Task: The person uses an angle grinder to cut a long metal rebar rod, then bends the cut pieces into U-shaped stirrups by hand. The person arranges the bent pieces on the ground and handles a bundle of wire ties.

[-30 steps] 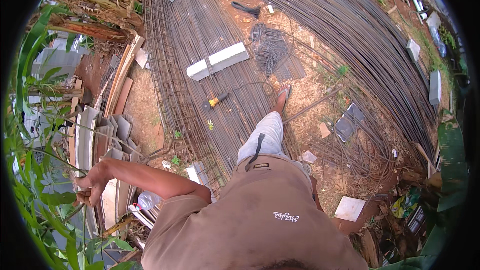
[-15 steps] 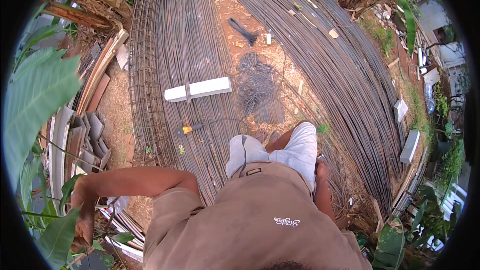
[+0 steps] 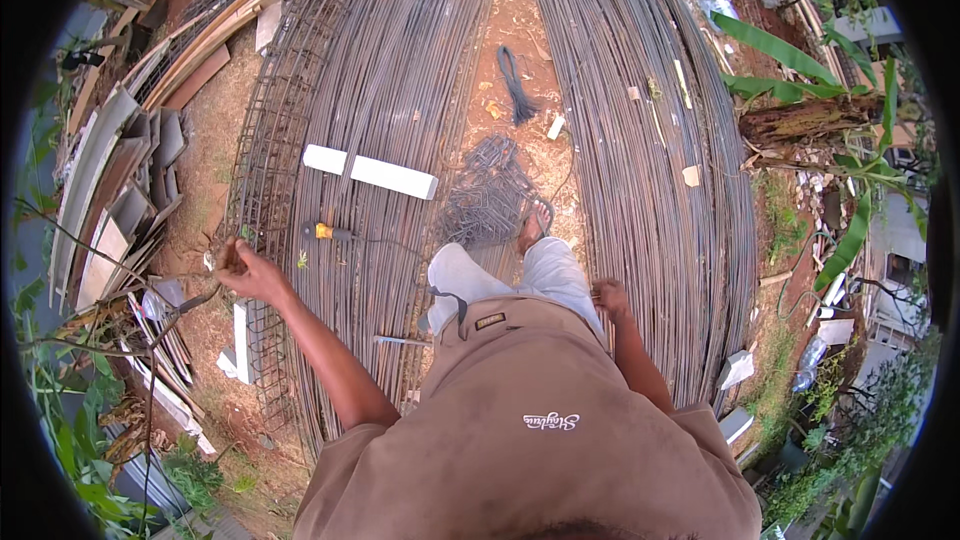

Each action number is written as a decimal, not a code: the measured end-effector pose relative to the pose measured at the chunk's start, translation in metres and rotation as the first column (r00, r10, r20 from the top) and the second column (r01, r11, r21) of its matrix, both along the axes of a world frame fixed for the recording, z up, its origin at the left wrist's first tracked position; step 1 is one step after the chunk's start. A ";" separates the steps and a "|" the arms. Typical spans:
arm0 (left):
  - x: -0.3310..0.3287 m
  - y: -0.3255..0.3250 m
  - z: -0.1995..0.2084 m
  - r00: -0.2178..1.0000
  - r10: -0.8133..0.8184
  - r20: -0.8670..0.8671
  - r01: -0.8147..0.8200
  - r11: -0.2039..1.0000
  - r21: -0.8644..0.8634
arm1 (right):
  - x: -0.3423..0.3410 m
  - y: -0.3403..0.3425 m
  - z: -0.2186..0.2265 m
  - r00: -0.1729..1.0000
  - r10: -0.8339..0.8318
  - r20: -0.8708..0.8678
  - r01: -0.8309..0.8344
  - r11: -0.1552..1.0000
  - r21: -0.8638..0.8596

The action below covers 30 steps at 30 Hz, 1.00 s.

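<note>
My left hand point(image 3: 250, 272) reaches out to the left, its fingers curled in beside a bare branch point(image 3: 180, 310) and above the edge of a long rebar cage point(image 3: 268, 140). What the fingers hold, if anything, is too small to make out. My right hand point(image 3: 612, 300) hangs by my right thigh, over the right-hand bundle of steel bars point(image 3: 640, 170); its fingers are mostly turned from view. Between my feet and the bars lies a heap of bent wire stirrups point(image 3: 485, 195). A tool with a yellow and black handle point(image 3: 328, 232) rests on the left-hand bars point(image 3: 380, 120).
A white block point(image 3: 370, 172) lies across the left bars under a few of them. A bundle of dark tie wire point(image 3: 515, 85) is on the soil strip between the bar stacks. Stacked boards point(image 3: 110, 180) stand at the left; a banana stem point(image 3: 800, 120) juts in at the right.
My left hand has come forward and away from the big leaves at the lower left. My body has turned, my feet have shifted, and my right hand has come more into view.
</note>
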State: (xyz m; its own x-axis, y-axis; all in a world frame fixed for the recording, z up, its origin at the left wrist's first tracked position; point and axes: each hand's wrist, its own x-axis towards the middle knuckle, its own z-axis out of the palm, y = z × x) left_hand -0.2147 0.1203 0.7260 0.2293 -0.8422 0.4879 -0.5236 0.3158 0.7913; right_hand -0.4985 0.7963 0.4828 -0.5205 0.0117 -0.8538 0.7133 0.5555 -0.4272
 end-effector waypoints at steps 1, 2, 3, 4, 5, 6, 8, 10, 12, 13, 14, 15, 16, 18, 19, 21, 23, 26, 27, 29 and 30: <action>0.007 0.004 -0.071 0.999 -0.031 0.009 0.027 0.963 0.268 | -0.050 -0.007 0.003 0.999 -0.037 -0.021 0.035 0.997 -0.070; -0.005 0.021 -0.143 0.963 -0.007 -0.268 0.154 0.835 0.529 | -0.120 -0.017 0.009 0.992 -0.092 -0.090 0.077 0.985 -0.157; -0.016 0.056 -0.194 0.922 0.042 -0.385 0.286 0.596 0.750 | -0.170 -0.028 0.016 0.983 -0.107 -0.149 0.081 0.982 -0.172; -0.017 0.103 -0.231 0.885 0.035 -0.464 0.427 0.336 0.840 | -0.210 -0.036 0.025 0.973 -0.122 -0.195 0.087 0.980 -0.180; -0.024 0.148 -0.268 0.944 0.112 -0.311 0.303 0.085 0.949 | -0.251 -0.047 0.030 0.970 -0.122 -0.211 0.077 0.974 -0.211; -0.039 0.200 -0.290 0.969 -0.036 -0.244 0.236 -0.145 0.961 | -0.289 -0.056 0.040 0.964 -0.107 -0.242 0.067 0.984 -0.167; -0.077 0.294 -0.313 0.982 -0.088 -0.164 0.122 -0.363 0.924 | -0.355 -0.072 0.056 0.957 -0.095 -0.276 0.059 0.989 -0.136; -0.116 0.346 -0.310 0.919 -0.326 -0.220 0.114 -0.312 0.943 | -0.401 -0.092 0.059 0.956 -0.104 -0.274 0.058 0.983 -0.173; -0.136 0.378 -0.319 0.966 -0.069 -0.251 0.230 -0.226 0.947 | -0.434 -0.120 0.051 0.972 -0.015 -0.235 -0.020 0.989 -0.145; -0.181 0.382 -0.325 0.990 -0.054 -0.133 0.112 -0.290 0.950 | -0.453 -0.130 0.038 0.969 0.056 -0.239 -0.092 0.986 -0.142; -0.194 0.383 -0.332 0.973 0.178 -0.146 0.199 -0.334 0.921 | -0.463 -0.144 0.029 0.963 0.112 -0.243 -0.148 0.979 -0.137; -0.217 0.364 -0.311 0.968 -0.032 -0.249 0.229 -0.295 0.928 | -0.484 -0.150 0.012 0.963 0.174 -0.206 -0.222 0.945 -0.241; -0.222 0.336 -0.325 0.932 0.063 -0.358 0.357 -0.350 0.866 | -0.487 -0.177 0.014 0.944 0.279 -0.175 -0.300 0.948 -0.109; -0.266 0.276 -0.339 0.805 0.325 -0.497 0.589 -0.332 0.737 | -0.509 -0.216 0.017 0.926 0.361 -0.114 -0.372 0.923 -0.099; -0.302 0.248 -0.351 0.703 0.469 -0.535 0.691 -0.269 0.671 | -0.531 -0.206 -0.001 0.892 0.431 -0.138 -0.447 0.887 -0.118; -0.338 0.163 -0.362 0.717 0.224 -0.660 0.693 -0.131 0.709 | -0.557 -0.240 0.011 0.840 0.538 -0.066 -0.542 0.831 -0.125; -0.416 0.095 -0.366 0.693 0.399 -0.601 0.549 0.247 0.798 | -0.602 -0.259 0.008 0.783 0.616 -0.088 -0.621 0.769 -0.152; -0.540 -0.007 -0.312 0.783 0.188 -0.594 0.504 0.369 0.781 | -0.661 -0.261 -0.015 0.873 0.423 -0.242 -0.453 0.888 -0.081; -0.582 -0.032 -0.294 0.743 0.107 -0.661 0.586 0.372 0.720 | -0.682 -0.254 -0.027 0.831 0.443 -0.338 -0.472 0.881 -0.006; -0.684 -0.042 -0.218 0.776 -0.089 -0.624 0.603 0.394 0.693 | -0.717 -0.218 -0.044 0.741 0.465 -0.485 -0.434 0.882 0.183; -0.685 -0.065 -0.199 0.792 -0.145 -0.594 0.587 0.449 0.674 | -0.715 -0.262 -0.025 0.825 0.393 -0.407 -0.385 0.917 0.105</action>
State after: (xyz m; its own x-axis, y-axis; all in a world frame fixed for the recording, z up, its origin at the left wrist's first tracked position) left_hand -0.8992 0.0552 0.5273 -0.2308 -0.8414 -0.4886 -0.0953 -0.4802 0.8720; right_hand -1.2134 0.5344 0.4583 -0.7877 -0.2533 -0.5617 0.1973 0.7600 -0.6193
